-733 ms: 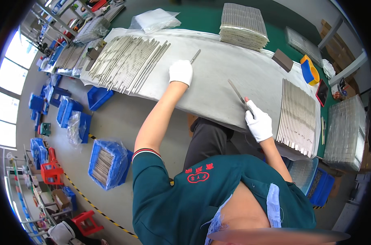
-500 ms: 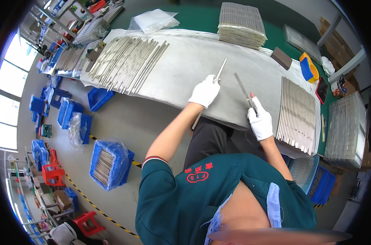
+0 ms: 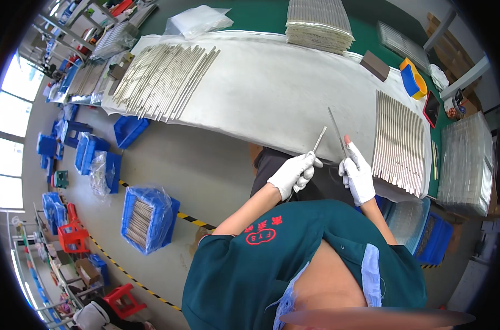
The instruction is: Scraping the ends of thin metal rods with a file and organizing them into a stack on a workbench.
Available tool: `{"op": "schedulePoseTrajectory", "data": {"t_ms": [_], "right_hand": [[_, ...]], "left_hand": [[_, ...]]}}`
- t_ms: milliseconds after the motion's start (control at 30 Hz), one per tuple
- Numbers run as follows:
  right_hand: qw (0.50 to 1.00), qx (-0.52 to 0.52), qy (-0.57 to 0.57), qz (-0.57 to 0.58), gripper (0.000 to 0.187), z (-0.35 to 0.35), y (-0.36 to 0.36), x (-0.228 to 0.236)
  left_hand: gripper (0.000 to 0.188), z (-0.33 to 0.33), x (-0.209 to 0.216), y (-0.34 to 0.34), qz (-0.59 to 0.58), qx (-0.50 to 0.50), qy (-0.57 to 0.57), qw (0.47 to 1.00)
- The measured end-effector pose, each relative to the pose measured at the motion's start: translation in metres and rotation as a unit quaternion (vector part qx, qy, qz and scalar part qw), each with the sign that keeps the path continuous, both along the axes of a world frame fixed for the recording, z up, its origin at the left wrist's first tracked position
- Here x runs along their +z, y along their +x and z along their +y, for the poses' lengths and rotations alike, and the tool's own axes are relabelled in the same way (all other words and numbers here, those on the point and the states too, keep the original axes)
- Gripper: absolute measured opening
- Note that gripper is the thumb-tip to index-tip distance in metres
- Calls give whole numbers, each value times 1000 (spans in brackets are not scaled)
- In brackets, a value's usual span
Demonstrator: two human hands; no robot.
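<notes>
Two white-gloved hands work close together at the near edge of a long table. The left hand (image 3: 291, 173) is curled closed around the lower end of one thin metal rod (image 3: 319, 139), whose tip points up and away over the table. The right hand (image 3: 357, 176) pinches a second thin metal rod (image 3: 336, 131) between thumb and fingers; it also rises at a slant above the cloth. The two rods stand near each other but apart, just above the table's near edge.

Both hands hover over a white cloth (image 3: 272, 93) that covers most of the green table (image 3: 261, 22). Just right of the right hand lies one neat row of metal rods (image 3: 399, 142), side by side, too many to count. Far to the left on the cloth lies a second, looser spread of rods (image 3: 167, 80). At the far edge sits one tall stack of flat ribbed sheets (image 3: 319, 25), and beside it one clear plastic bag (image 3: 197, 21). One small brown block (image 3: 375, 65) and one yellow and blue object (image 3: 412, 78) lie near the far right corner.

On the floor to the left, one blue crate (image 3: 147, 219) wrapped in plastic holds more metal rods. Several other blue bins (image 3: 96, 159) stand further left; their contents cannot be made out.
</notes>
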State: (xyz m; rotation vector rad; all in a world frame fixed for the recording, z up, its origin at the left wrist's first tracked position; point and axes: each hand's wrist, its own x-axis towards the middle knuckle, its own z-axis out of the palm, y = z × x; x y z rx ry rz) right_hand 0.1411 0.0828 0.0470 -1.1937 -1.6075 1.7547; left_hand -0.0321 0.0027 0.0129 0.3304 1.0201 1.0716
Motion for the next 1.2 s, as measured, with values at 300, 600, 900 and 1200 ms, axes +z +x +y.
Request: {"op": "schedulePoseTrajectory", "data": {"t_ms": [300,600,900,1200], "right_hand": [[886,145,305,-319,49,-3,22,-28],[855,196,310,-368,46,2,15,-2],[867,163,350,-315,50,-5,19,-13],[797,187,464,-339,49,-4,28,-35]], "left_hand": [[32,-5,-15,0,-116,26,-24,993],[30,-4,-22,2,-98,27,-31,994],[44,-7,-9,0,-78,-1,-41,996],[40,-7,-5,11,-28,29,-56,998]]}}
